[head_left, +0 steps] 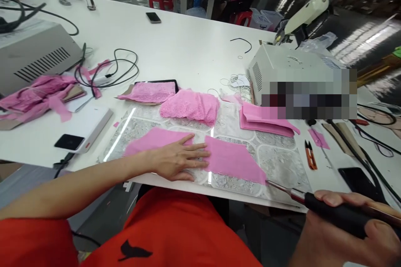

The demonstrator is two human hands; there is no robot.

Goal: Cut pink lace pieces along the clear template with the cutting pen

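Left hand (175,159), frame centre: fingers spread flat on pink cloth (233,158). Right hand (338,242), lower right: fingers wrapped round tool (332,212), tip at cloth.

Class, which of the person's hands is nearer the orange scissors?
Right. The right hand is on the near side of the scissors; the left hand lies across pink cloth, well to their left.

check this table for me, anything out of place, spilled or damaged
Mostly clutter: pale thread lies loosely tangled beside the grey box, and a small pink scrap sits alone near the left edge of the marbled sheet. I see no spill, and the pink piece right of the left hand shows no obvious damage.
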